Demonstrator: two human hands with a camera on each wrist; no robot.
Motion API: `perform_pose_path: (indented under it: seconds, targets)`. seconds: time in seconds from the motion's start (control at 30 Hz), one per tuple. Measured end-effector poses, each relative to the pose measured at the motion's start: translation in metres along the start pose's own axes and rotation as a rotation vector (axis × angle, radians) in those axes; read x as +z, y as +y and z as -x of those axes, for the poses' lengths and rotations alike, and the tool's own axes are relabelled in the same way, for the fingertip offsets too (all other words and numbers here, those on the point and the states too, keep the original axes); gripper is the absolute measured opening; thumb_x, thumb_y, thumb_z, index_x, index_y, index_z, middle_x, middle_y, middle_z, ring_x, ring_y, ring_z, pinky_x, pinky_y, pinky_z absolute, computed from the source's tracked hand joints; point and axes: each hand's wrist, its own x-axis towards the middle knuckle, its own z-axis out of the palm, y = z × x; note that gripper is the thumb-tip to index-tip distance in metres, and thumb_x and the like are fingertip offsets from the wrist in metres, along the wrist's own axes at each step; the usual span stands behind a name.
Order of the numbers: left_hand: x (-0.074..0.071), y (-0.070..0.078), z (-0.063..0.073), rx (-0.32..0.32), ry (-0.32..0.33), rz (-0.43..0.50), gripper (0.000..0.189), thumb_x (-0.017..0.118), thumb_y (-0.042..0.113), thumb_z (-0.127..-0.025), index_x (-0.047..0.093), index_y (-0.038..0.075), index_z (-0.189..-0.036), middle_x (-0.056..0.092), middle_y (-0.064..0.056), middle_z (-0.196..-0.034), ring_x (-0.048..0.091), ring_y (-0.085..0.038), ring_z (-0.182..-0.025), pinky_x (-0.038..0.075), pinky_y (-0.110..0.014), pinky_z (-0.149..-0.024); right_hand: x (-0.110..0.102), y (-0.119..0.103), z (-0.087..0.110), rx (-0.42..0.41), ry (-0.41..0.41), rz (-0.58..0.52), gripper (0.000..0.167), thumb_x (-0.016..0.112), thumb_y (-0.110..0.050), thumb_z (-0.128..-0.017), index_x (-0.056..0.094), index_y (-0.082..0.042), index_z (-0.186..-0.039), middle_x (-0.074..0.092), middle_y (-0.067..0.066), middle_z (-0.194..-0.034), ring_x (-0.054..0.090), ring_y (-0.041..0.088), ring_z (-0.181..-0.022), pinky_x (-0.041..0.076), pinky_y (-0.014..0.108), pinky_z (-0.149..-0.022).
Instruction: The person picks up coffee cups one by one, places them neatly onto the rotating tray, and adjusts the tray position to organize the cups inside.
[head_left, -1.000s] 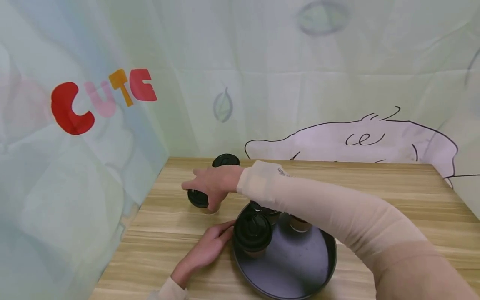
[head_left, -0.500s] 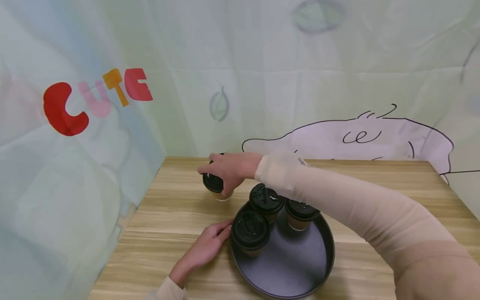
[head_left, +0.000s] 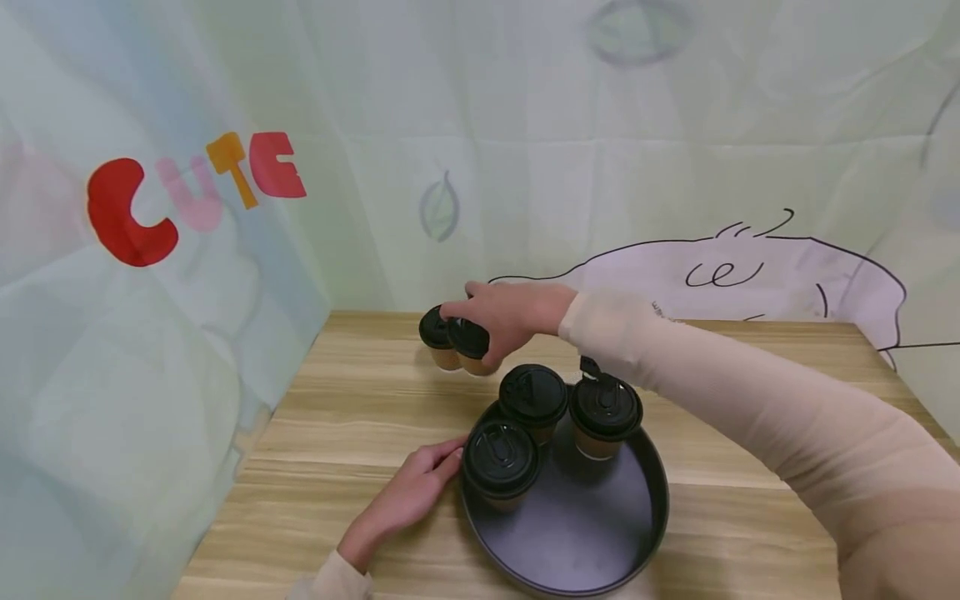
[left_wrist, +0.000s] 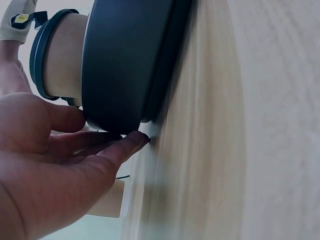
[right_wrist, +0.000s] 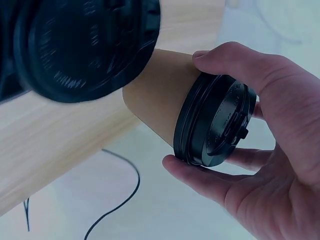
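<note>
My right hand point(head_left: 510, 317) grips a takeaway coffee cup point(head_left: 471, 342) with a black lid and a brown sleeve. In the right wrist view, thumb and fingers curl round the black lid point(right_wrist: 212, 120). Just left of it, in the head view, stands a similar coffee cup point(head_left: 437, 329). At the left side of a dark round tray point(head_left: 660, 492) is my left hand point(head_left: 416, 492). The left wrist view shows its thumb by the rim and its fingertips point(left_wrist: 140, 137) at the lower edge of the tray wall.
Inside the tray stand three lidded cups: a front-left cup point(head_left: 501, 458), a back cup point(head_left: 534, 396) and a right cup point(head_left: 606, 408). All rests on a wooden table point(head_left: 345, 400), with a printed curtain point(head_left: 375, 167) along its back and left sides.
My right hand has moved right and toward the back with the cup, bringing it beside the other cup there. My left hand stays at the tray.
</note>
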Motion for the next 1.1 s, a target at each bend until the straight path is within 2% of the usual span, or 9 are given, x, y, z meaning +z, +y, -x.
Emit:
perform_pose_path:
  seconds: [0.27,0.47,0.67,0.83,1.1]
  targets:
    - [0.0,0.001,0.001,-0.002,0.004,0.007,0.042,0.047,0.017,-0.111,0.055,-0.006,-0.146,0.058,-0.017,-0.146,0.046,-0.033,-0.142,0.032,-0.053,-0.119,-0.001,0.028,0.023,0.026,0.016,-0.089,0.083,0.084,-0.034,-0.088,0.039,-0.021,-0.157,0.045,0.017,-0.14,0.056,0.027,-0.115,0.053,0.042,-0.097]
    - [-0.001,0.002,0.001,-0.015,0.001,0.007,0.043,0.047,0.016,-0.111,0.054,-0.007,-0.146,0.056,-0.019,-0.147,0.045,-0.034,-0.143,0.032,-0.054,-0.119,0.004,0.052,0.043,0.081,0.027,-0.112,0.08,0.084,-0.03,-0.087,0.041,-0.021,-0.154,0.048,0.019,-0.134,0.059,0.029,-0.11,0.055,0.044,-0.093]
    - [0.001,0.002,0.002,-0.019,0.0,0.007,0.043,0.047,0.017,-0.111,0.054,-0.007,-0.146,0.056,-0.019,-0.147,0.045,-0.034,-0.143,0.032,-0.054,-0.119,0.014,0.078,0.069,0.17,0.033,-0.114,0.084,0.085,-0.032,-0.087,0.04,-0.02,-0.157,0.049,0.02,-0.135,0.061,0.031,-0.112,0.056,0.048,-0.092]
    - [0.002,0.002,0.001,-0.019,0.01,0.003,0.042,0.048,0.017,-0.111,0.055,-0.006,-0.145,0.057,-0.019,-0.147,0.045,-0.035,-0.142,0.032,-0.055,-0.119,0.023,0.099,0.092,0.198,0.064,-0.124,0.082,0.087,-0.031,-0.085,0.044,-0.017,-0.153,0.051,0.022,-0.134,0.061,0.035,-0.114,0.056,0.051,-0.092]
    - [0.003,-0.001,-0.002,0.001,-0.002,-0.006,0.042,0.047,0.016,-0.111,0.055,-0.007,-0.145,0.057,-0.02,-0.146,0.046,-0.035,-0.142,0.034,-0.054,-0.118,0.035,0.121,0.127,0.226,0.11,-0.15,0.076,0.09,-0.026,-0.082,0.049,-0.015,-0.145,0.055,0.022,-0.125,0.063,0.034,-0.107,0.059,0.051,-0.086]
